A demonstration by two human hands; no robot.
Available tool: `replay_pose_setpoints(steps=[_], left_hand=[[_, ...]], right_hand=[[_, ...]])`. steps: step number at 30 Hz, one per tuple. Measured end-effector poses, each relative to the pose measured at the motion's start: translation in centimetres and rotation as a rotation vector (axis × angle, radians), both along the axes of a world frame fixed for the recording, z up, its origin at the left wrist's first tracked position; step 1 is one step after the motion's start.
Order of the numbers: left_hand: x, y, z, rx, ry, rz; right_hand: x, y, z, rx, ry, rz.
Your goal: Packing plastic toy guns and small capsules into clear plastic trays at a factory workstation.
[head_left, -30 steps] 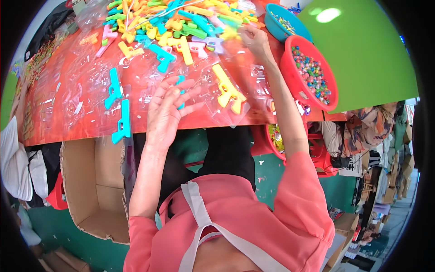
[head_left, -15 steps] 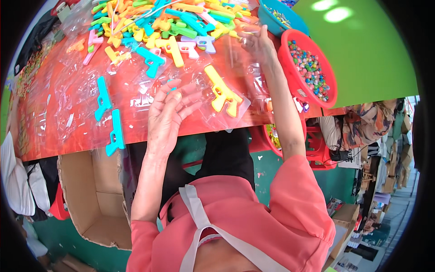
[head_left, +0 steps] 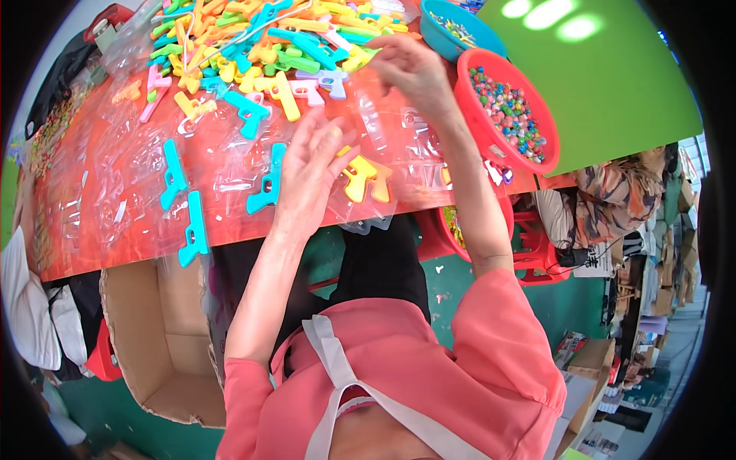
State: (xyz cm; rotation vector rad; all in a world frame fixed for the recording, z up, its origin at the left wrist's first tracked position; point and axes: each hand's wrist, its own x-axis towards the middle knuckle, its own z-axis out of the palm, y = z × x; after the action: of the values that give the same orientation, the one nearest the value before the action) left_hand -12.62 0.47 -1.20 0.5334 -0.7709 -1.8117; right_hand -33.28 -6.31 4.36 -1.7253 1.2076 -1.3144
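My left hand point(head_left: 310, 165) hovers over the near part of the red table, fingers stretched and a little apart. It partly covers a yellow toy pistol point(head_left: 357, 182), with an orange-yellow shape point(head_left: 381, 184) right beside it. Left of this hand lies a blue toy pistol point(head_left: 268, 184) on clear plastic. My right hand point(head_left: 418, 73) is above the right edge of a heap of colourful toy pistols point(head_left: 284, 42). Its fingers are bent and apart, and I see nothing held in them. Two more blue toy pistols point(head_left: 175, 175) lie farther left.
A red basin point(head_left: 548, 130) of colourful beads stands right of my right arm, with a blue basin point(head_left: 445, 46) behind it. Clear plastic packaging point(head_left: 100, 184) covers the table's left side. An open cardboard box point(head_left: 138, 322) sits below the front edge.
My left hand has moved right, partly covering the yellow toy pistol and uncovering the blue one. My right hand has shifted left to the heap's edge. The view has shifted slightly.
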Motion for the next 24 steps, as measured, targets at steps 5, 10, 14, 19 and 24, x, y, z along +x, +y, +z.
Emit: replay_pose_setpoints(steps=[5,10,14,19,24], left_hand=[[-0.6,-0.4,0.7,0.022,-0.002,0.000],[0.3,-0.7,-0.5,0.046,-0.062,0.048],[0.2,-2.7,0.0,0.095,-0.097,-0.004],[-2.0,-5.7,0.7,0.197,-0.053,-0.122],[-2.7,-6.7,0.2,0.041,-0.230,-0.154]], right_hand=[[-6.4,-5.6,-3.5,-0.140,0.384,-0.393],[-10.4,-8.7,-7.7,0.150,0.716,-0.516],[-8.3,-6.6,-8.5,0.195,0.831,-0.387],[-8.7,-6.1,-10.5,0.154,0.465,-0.222],[-7.4,-4.3,-7.0,0.239,0.079,-0.119]])
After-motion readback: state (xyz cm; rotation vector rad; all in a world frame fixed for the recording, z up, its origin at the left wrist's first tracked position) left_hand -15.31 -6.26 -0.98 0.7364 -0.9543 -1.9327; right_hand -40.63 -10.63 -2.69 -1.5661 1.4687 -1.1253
